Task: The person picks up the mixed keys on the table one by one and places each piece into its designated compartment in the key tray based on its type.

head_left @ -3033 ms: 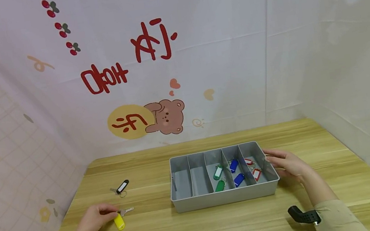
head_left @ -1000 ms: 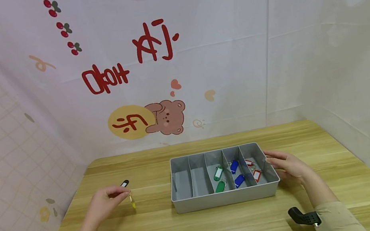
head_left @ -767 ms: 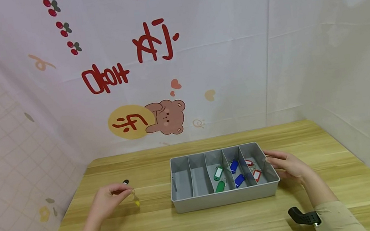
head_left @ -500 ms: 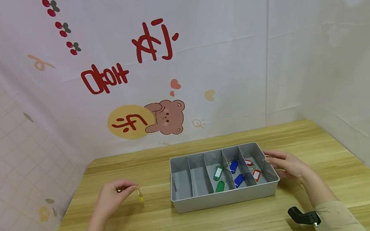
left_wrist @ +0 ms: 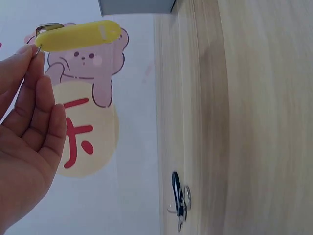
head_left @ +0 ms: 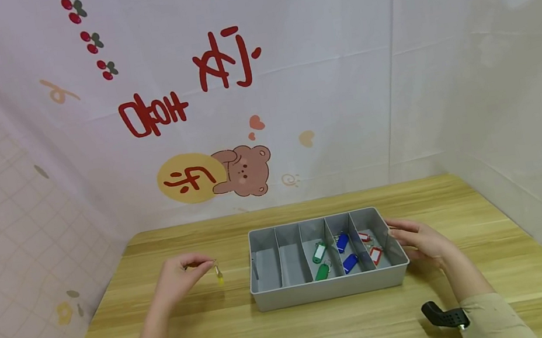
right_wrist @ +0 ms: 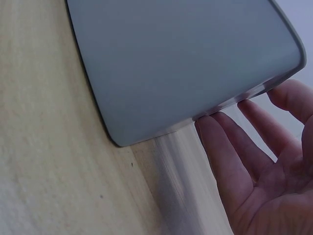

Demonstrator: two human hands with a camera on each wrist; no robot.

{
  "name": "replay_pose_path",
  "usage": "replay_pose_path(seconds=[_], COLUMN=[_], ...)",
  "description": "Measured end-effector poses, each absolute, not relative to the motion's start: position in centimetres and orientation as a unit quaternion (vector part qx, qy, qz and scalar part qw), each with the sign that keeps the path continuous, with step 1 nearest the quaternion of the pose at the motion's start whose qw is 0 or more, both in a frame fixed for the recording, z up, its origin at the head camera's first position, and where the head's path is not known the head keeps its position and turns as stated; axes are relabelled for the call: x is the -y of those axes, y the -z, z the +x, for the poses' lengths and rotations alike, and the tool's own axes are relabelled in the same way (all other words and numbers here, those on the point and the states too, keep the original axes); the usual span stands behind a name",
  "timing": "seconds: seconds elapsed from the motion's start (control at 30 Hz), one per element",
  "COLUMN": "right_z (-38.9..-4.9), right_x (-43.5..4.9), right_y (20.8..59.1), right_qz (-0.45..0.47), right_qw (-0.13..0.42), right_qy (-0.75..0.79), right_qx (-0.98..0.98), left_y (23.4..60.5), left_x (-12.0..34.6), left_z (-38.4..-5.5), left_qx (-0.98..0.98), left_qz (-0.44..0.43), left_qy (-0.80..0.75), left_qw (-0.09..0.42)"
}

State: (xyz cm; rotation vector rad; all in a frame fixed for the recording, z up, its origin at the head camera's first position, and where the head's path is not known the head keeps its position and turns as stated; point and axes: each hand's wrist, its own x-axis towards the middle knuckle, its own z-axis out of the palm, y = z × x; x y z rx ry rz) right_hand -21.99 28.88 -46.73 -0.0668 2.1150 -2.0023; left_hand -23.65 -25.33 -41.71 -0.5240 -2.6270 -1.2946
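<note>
My left hand (head_left: 175, 278) pinches the ring of a yellow key tag (left_wrist: 78, 35) between thumb and forefinger, above the table left of a grey divided tray (head_left: 330, 289). The tag hangs below the fingertips with a small key (head_left: 217, 271). Straight fingers of my right hand (head_left: 425, 242) touch the tray's right end wall (right_wrist: 186, 63). Inside the tray, green key tags (head_left: 319, 252) lie in the middle compartment, blue key tags (head_left: 350, 263) in the one to its right, and red-framed key tags (head_left: 376, 255) in the rightmost.
On the wooden table (head_left: 303, 335) lies a black key tag (left_wrist: 177, 196) with ring and key; in the head view the left hand hides it. The tray's two left compartments (head_left: 267, 270) show bare floors. A printed cloth (head_left: 333, 94) hangs behind the table.
My left hand picked the yellow key tag up off the table and has carried it right and away from me, towards the tray. The right hand and the tray stay put.
</note>
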Motion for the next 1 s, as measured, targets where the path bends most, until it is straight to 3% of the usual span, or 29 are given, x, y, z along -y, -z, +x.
replay_pose_path(seconds=[1.0], right_z=[-22.0], right_x=[-28.9], right_y=[46.7], right_qz=[-0.01], right_qw=[0.114], right_qy=[0.68], right_qx=[-0.725], left_y=[39.1], left_x=[19.6], left_z=[-24.1], left_qx=[0.841], left_qz=[-0.211], left_qy=[0.493], left_qw=[0.067])
